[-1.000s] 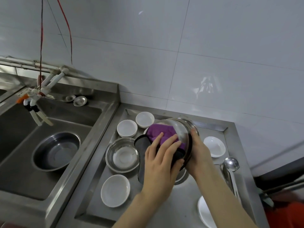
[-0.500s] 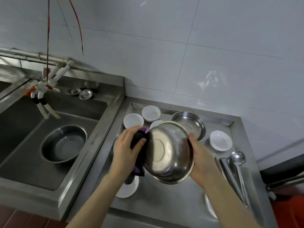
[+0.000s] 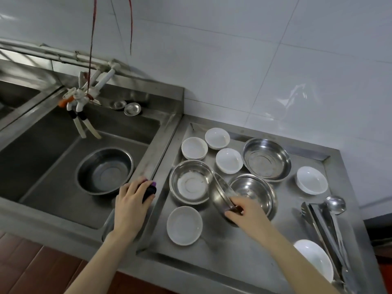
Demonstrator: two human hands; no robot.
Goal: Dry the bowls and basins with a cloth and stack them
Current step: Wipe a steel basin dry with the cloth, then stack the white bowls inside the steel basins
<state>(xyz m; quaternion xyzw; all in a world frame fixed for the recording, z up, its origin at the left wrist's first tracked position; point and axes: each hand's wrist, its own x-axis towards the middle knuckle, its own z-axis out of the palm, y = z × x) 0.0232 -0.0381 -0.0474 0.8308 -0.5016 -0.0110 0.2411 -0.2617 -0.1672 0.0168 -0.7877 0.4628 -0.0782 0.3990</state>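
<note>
View: head camera, the only view.
Progress: early, by my reading. No finished stack shows anywhere.
Stack start: tilted basin [image 3: 219, 192] leans rim-down into lower basin [image 3: 254, 190], not yet seated. Probably the first pair.
Left to do, steel: left basin [image 3: 191, 182] and back basin [image 3: 266, 159] stand single on the counter [image 3: 222, 255]. Sink basin [image 3: 105, 170] sits apart in the sink [image 3: 53, 145].
Left to do, white: white bowls [image 3: 229, 160] are spread singly around the counter, none nested. Wet or dry, cannot tell.
Left hand [image 3: 130, 201]: fingers curled round the bunched cloth [image 3: 150, 188], purple and black, over the ledge between sink and counter. The cloth touches no bowl.
Right hand [image 3: 248, 211]: thumb and fingers pinch the near rim of the tilted basin, right above the lower basin's near edge.
Hands, relation: well apart, each clamped on its own thing.
Next, judged: lower the tilted basin until it nests flat, then take the cloth to another basin.
Clutter: ladle [image 3: 335, 204] and tongs [image 3: 322, 225] lie at the right edge, away from the hands.
</note>
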